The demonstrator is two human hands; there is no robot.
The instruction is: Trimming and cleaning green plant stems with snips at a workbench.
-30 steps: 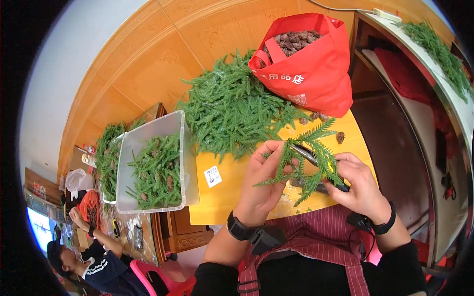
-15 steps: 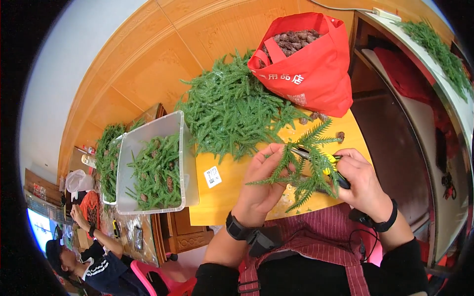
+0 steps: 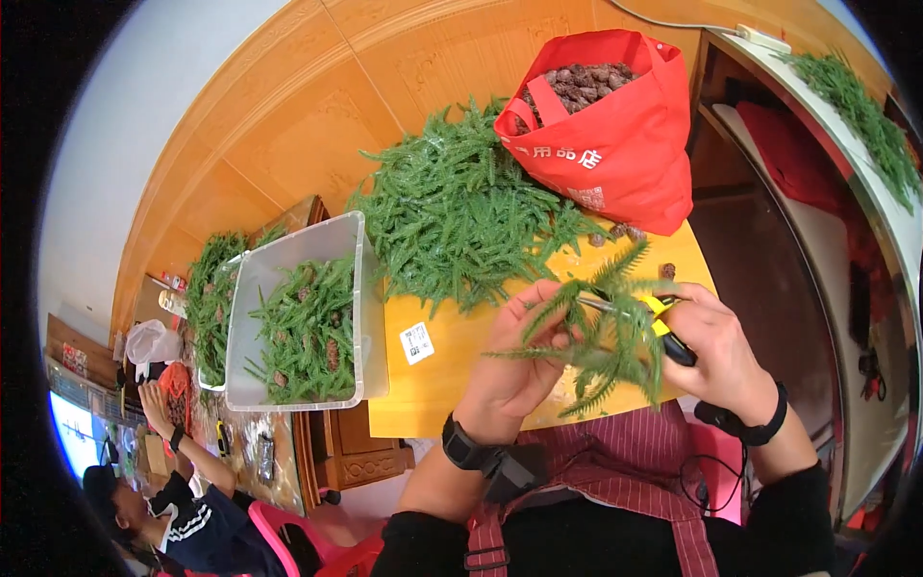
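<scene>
My left hand [image 3: 514, 346] grasps the bushy green needle-leaved sprig [image 3: 620, 351] at its left side, and my right hand [image 3: 716, 337] is wrapped around the yellow-and-black-handled metal pliers [image 3: 679, 349]. The sprig hangs between my hands, over the near right part of the yellow-topped bench [image 3: 413, 409], with the loose green heap of cut sprigs [image 3: 457, 207] farther left and the red fabric bag [image 3: 635, 163] on the far right. The metal tip points left among the fronds; blur and needles hide whether it bites a stem. To work cleanly, I judge I should pinch the stem firmly close to the tip, fold the soft fronds aside, hold my left fingertips clear of the metal, and squeeze steadily without twisting.
</scene>
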